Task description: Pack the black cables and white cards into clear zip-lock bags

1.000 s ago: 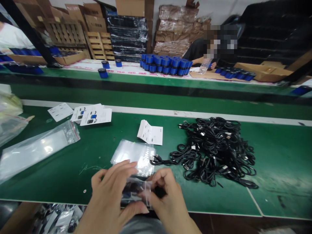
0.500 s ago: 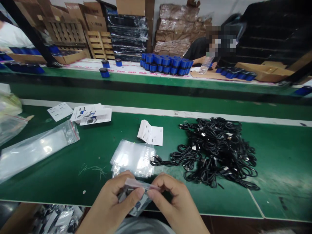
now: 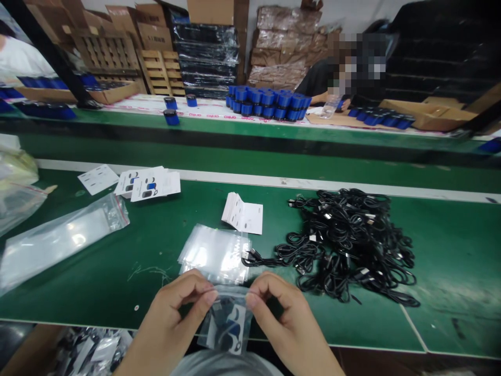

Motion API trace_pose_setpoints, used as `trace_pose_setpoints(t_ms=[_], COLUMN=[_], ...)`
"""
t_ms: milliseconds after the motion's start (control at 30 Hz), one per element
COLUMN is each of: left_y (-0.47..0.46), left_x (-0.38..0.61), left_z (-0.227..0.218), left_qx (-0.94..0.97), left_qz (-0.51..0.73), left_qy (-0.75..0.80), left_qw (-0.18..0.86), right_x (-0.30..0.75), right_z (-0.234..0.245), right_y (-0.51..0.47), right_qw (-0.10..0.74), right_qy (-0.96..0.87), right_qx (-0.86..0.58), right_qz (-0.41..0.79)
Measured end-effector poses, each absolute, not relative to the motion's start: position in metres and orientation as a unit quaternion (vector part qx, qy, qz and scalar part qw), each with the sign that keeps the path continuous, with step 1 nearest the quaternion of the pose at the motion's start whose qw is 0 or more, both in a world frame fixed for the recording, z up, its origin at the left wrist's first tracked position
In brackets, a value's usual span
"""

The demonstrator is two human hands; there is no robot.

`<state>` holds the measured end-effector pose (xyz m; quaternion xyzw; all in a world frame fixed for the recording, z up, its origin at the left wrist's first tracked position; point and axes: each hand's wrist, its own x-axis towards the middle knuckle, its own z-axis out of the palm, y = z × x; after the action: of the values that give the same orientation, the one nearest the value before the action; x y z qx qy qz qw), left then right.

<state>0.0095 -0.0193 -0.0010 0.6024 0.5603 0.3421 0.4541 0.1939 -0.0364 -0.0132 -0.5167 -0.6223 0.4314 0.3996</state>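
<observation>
While I'm monitoring via head cam, the left hand point(image 3: 174, 313) and right hand point(image 3: 284, 313) are pinching the top corners of a clear zip bag point(image 3: 225, 295) w/ a printed card point(image 3: 229, 329) inside, thumbs pressing on fingers, prob. to keep the bag hanging flat & taut. Both wrists are angling inward, hands spread to the bag's width, low over the bench edge. Just beyond, a stack of clear bags point(image 3: 214, 254) is lying on the green bench point(image 3: 78, 297), near a folded leaflet stack point(image 3: 241, 216) & a tangled pile of black cables point(image 3: 348, 245). Further off, blue cylinders point(image 3: 266, 102) are standing clustered near a seated co-worker point(image 3: 324, 86).
</observation>
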Motion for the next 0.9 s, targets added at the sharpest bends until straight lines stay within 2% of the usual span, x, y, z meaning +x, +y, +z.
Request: trace_pose_setpoints(t_ms=[167, 367, 500, 633, 900], left_y=[-0.021, -0.019, -0.027, -0.034, -0.042], left_x=[0.012, 0.01, 0.021, 0.038, 0.049], left_z=[-0.001, -0.01, -0.017, -0.019, -0.029], left_qx=[0.596, 0.606, 0.53, 0.496, 0.559], left_qz=[0.36, 0.314, 0.385, 0.415, 0.441], left_qy=[0.567, 0.543, 0.57, 0.58, 0.566], left_qw=[0.441, 0.489, 0.496, 0.495, 0.416], right_x=[0.192, 0.188, 0.174, 0.159, 0.14], right_z=[-0.017, -0.022, -0.031, -0.038, -0.04], right_y=[-0.035, -0.035, -0.04, -0.041, -0.044], right_qw=[0.416, 0.432, 0.466, 0.511, 0.545], right_qy=[-0.606, -0.571, -0.526, -0.501, -0.489], right_qx=[-0.514, -0.523, -0.505, -0.521, -0.535], right_qz=[0.442, 0.461, 0.501, 0.466, 0.422])
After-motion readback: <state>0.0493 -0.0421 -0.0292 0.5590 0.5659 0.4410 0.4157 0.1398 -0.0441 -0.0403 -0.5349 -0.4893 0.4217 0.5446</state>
